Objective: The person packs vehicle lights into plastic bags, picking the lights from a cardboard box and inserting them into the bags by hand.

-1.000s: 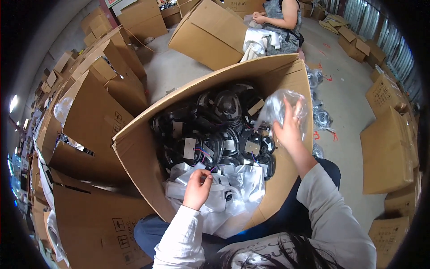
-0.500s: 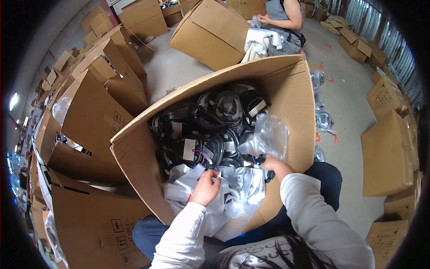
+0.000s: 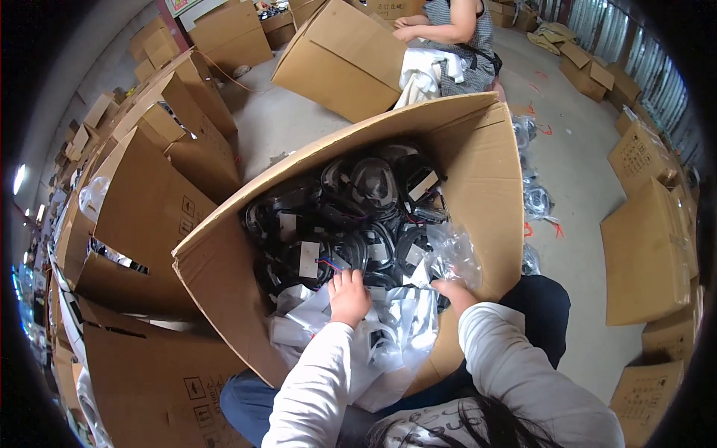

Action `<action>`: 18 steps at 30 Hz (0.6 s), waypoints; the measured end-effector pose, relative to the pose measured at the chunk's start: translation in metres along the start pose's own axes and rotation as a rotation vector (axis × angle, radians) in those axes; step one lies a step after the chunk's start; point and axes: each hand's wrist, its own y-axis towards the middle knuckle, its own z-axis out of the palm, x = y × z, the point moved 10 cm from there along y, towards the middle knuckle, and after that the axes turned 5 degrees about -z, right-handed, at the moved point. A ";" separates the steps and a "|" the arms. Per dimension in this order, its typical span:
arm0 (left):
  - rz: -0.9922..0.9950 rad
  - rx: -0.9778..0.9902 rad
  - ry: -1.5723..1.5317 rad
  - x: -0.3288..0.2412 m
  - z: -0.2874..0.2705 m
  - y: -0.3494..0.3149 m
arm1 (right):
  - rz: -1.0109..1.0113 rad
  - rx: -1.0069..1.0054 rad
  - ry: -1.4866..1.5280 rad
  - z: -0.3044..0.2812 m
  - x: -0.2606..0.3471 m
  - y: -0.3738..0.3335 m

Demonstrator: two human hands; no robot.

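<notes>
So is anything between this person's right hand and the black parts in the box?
Yes, partly: a crumpled clear plastic bag lies just beyond the right hand, over some of the black parts. Whether the hand grips it is unclear.

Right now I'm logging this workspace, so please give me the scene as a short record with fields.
Left hand: at the far edge of pale translucent plastic bags, beside black rounded items; grip unclear
Right hand: touching or close to a crumpled clear plastic bag; grip unclear
Container: open brown cardboard box with the black items inside
Beyond it: person in checked clothing beside a tilted brown cardboard carton
Floor, right: bundles in clear plastic
</notes>
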 end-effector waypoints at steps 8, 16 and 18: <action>-0.149 -0.037 0.035 0.005 0.022 0.021 | 0.042 -0.026 0.115 -0.007 -0.002 -0.019; -0.274 -0.007 0.139 0.017 0.037 0.021 | 0.074 -0.043 0.229 -0.016 0.004 -0.035; -0.299 -0.009 0.168 0.021 0.041 0.021 | 0.076 -0.044 0.243 -0.016 0.008 -0.036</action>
